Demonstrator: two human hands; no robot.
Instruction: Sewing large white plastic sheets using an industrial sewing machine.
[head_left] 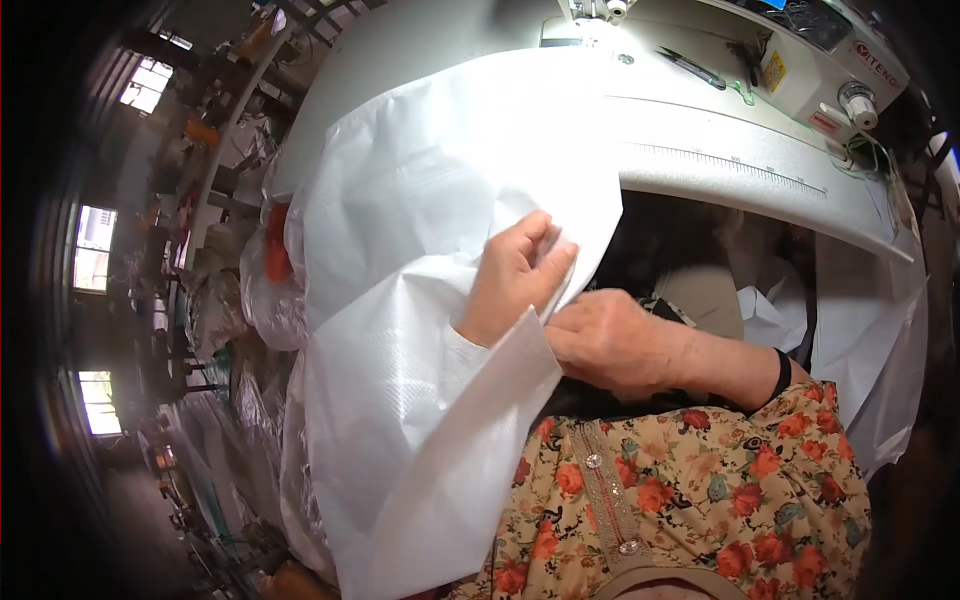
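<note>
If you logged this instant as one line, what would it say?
left hand: pinching edge of white woven plastic sheet | right hand: gripping same edge | white sewing machine: behind, apart

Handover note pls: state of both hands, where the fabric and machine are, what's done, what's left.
Left hand: closed on the edge of the white fabric, fingers on top, near the table edge.
Right hand: pinching the same edge just beside the left hand, over the lap.
Fabric: draped from the table down over the person's left side; its far end lies near the needle of the sewing machine at the top.
Done: edge gathered in both hands.
Left: as it looks, edge not yet under the needle; feeding and stitching likely remain.
</note>
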